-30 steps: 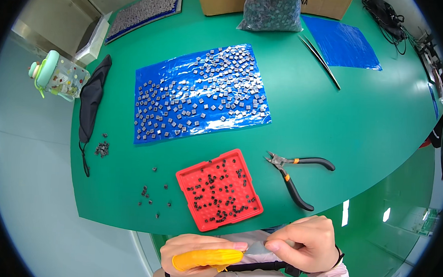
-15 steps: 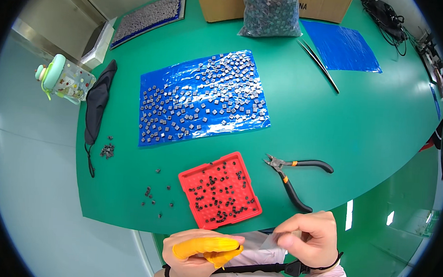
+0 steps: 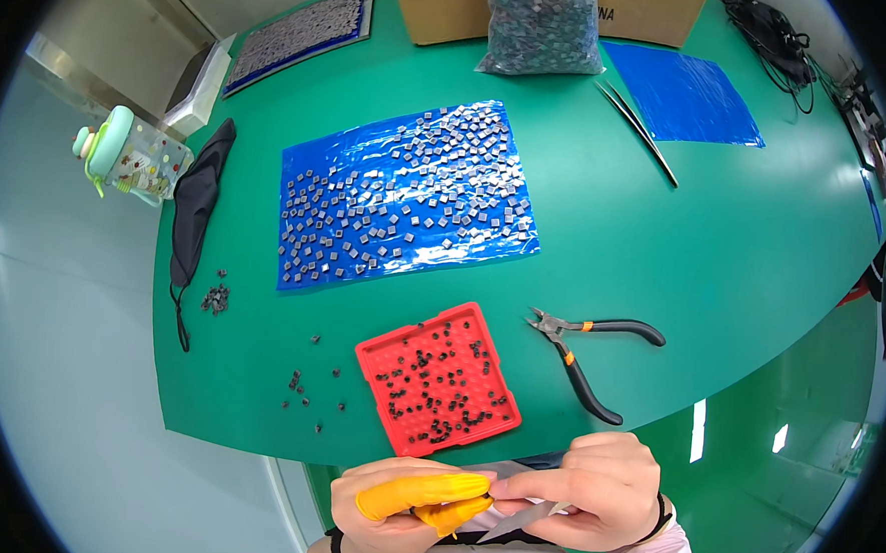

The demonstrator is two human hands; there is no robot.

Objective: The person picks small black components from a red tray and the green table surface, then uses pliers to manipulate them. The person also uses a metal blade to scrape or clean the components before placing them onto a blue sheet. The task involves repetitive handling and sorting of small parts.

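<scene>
Green bench (image 3: pixel 745 252); red tray (image 3: pixel 378 401) at its near edge. Both hands work just off that edge. Right hand (image 3: pixel 592 490) pinches a grey strip (image 3: pixel 525 522) (film or blade, cannot tell); left hand (image 3: pixel 380 529), in yellow finger covers (image 3: pixel 416 495), closes narrowly, seemingly on a small dark piece (image 3: pixel 489 495). Advise: brace hands together, small strokes. Contact point hidden; piece's shape unreadable.

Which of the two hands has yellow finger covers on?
The left hand: yellow covers sheathe some of its digits. The right hand, holding a greyish strip, shows only bare fingers.
</scene>
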